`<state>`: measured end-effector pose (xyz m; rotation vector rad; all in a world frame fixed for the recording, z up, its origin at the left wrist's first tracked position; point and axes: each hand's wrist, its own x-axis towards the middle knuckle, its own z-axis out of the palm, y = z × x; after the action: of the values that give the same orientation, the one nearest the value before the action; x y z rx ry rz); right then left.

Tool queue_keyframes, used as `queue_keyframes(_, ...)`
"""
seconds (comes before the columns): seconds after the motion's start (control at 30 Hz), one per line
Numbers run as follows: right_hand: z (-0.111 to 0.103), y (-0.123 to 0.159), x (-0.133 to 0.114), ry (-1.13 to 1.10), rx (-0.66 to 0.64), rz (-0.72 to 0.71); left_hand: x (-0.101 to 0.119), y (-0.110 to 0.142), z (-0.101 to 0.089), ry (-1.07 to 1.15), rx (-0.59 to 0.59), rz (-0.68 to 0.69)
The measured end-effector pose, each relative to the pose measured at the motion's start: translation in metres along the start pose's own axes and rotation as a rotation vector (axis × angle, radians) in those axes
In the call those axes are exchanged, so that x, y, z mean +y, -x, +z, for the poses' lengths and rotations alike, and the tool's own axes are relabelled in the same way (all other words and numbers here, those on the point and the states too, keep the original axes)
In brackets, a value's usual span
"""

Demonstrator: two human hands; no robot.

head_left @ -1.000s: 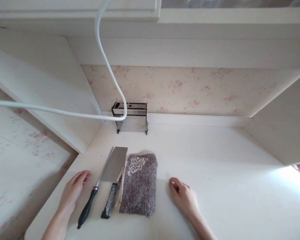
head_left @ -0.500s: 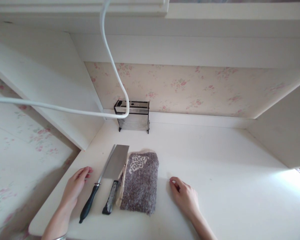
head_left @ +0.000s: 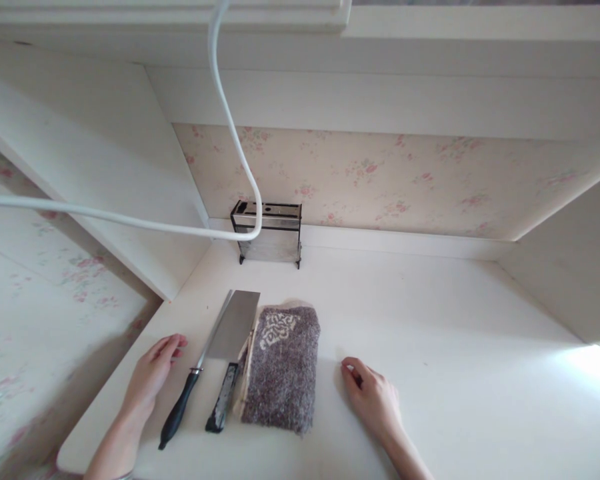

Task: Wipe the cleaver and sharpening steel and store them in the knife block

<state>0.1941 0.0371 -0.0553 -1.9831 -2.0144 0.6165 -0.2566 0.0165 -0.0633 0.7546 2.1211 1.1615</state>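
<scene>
My left hand (head_left: 153, 370) rests on the white tabletop, left of a sharpening steel (head_left: 196, 369) with a black handle, without touching it. Its fingers are loosely curved, a little apart, with nothing in them. Beside the steel lies a cleaver (head_left: 234, 323), its broad blade pointing away and its worn dark handle toward me. A folded grey-brown towel (head_left: 283, 373) with a cream pattern is just right of the cleaver. Further right, my right hand (head_left: 373, 393) lies on the table with its fingers curled in, and no object shows in it.
A metal knife block (head_left: 270, 243) with black edges stands at the back against the flowered wall. A white cable (head_left: 237, 147) hangs across the view in front of it. White panels (head_left: 105, 147) enclose the tabletop on the left and right, with a cabinet overhead.
</scene>
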Motion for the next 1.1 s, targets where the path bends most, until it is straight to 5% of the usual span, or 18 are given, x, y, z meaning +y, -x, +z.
queue_keyframes(0.43,0.0,0.0,-0.001,-0.084,-0.006,0.033,0.002,0.002,0.001,-0.004,-0.014,0.002)
queue_keyframes(0.6,-0.01,-0.009,-0.003,-0.661,-0.099,0.141,0.017,0.001,-0.009,0.139,-0.08,-0.088)
queue_keyframes(0.77,-0.037,-0.054,-0.03,-0.959,-0.04,-0.034,0.076,-0.006,0.0,0.209,-0.157,0.013)
queue_keyframes(0.87,-0.053,-0.098,-0.064,-0.984,-0.099,-0.123,0.126,-0.019,0.025,0.27,-0.208,0.162)
queue_keyframes(1.1,-0.072,-0.191,-0.139,-0.998,-0.138,-0.065,0.225,-0.075,0.089,0.379,-0.171,0.31)
